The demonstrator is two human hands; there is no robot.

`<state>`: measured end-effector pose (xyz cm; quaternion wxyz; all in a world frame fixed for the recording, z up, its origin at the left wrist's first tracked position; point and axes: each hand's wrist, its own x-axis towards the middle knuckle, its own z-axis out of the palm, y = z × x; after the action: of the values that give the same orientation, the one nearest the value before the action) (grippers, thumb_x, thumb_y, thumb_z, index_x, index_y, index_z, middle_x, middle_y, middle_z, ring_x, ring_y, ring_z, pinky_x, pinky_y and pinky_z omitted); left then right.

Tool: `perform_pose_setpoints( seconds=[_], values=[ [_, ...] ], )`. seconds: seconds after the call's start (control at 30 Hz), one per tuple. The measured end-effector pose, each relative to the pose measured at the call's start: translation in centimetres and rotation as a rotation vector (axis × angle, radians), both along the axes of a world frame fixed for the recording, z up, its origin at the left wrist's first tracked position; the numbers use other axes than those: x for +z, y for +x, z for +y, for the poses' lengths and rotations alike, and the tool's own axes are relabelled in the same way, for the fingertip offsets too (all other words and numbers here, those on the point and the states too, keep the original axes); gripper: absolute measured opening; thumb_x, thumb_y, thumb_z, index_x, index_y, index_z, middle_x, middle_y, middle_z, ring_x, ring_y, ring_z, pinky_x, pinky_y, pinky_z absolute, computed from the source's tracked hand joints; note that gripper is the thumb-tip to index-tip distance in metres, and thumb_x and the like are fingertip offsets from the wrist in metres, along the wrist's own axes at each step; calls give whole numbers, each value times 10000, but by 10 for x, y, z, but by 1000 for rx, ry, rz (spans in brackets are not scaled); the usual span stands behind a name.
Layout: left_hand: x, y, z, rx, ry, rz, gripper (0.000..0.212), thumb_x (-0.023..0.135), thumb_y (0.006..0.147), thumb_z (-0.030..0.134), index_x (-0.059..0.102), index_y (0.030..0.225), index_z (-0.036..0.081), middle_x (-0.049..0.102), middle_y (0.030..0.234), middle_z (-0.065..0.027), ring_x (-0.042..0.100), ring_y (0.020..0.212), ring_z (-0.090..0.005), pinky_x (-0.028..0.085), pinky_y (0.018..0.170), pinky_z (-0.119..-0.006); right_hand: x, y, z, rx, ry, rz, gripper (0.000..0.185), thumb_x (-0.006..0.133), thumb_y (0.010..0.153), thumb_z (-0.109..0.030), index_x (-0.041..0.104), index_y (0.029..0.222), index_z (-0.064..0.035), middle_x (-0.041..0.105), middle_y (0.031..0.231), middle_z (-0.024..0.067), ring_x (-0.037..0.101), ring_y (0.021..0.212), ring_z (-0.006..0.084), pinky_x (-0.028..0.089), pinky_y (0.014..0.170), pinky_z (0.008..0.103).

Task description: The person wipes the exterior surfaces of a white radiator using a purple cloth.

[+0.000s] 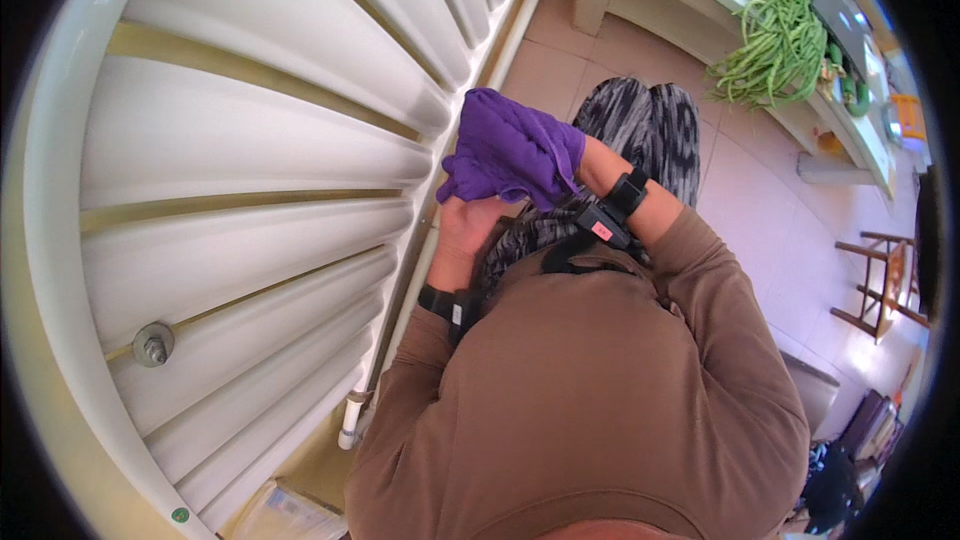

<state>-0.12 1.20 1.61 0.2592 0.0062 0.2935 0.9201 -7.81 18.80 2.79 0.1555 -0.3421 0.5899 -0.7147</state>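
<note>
A crumpled purple cloth (517, 146) is bunched up in front of my knees, close beside the lower end of a white radiator (255, 127). My left hand (469, 223) grips the cloth from its near edge, with the fingertips hidden beneath the folds. The cloth drapes over my right hand (596, 165), so only the part by the wrist shows and the fingers are out of sight. Each wrist wears a black strap, and a small black device (602, 226) sits by the right one.
White pipes (525, 15) run along the radiator's foot. At the upper right, a pale table (675, 4) bears a heap of green beans (780, 49) and cucumbers (856, 94). A wooden stool (889, 285) stands on the tiled floor (757, 240). A plastic bag (289, 514) lies low at the left.
</note>
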Motion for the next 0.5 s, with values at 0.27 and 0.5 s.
perform_pose_setpoints(
  seconds=[0.27,0.5],
  values=[
    [33,-29,19,90,-5,-38,688,609,810,415,324,1333,70,384,1344,-117,364,1242,-270,285,1022,-481,89,16,-6,-440,784,576,329,491,813,-368,560,1060,-161,592,1008,88,559,940,281,453,813,381],
    [33,-9,10,334,-211,-125,386,587,868,202,472,1209,61,549,1155,-61,536,1047,-183,431,917,-328,80,19,-23,-340,627,610,277,564,787,-273,593,1044,-174,570,1050,109,527,995,323,452,843,382]
  ],
)
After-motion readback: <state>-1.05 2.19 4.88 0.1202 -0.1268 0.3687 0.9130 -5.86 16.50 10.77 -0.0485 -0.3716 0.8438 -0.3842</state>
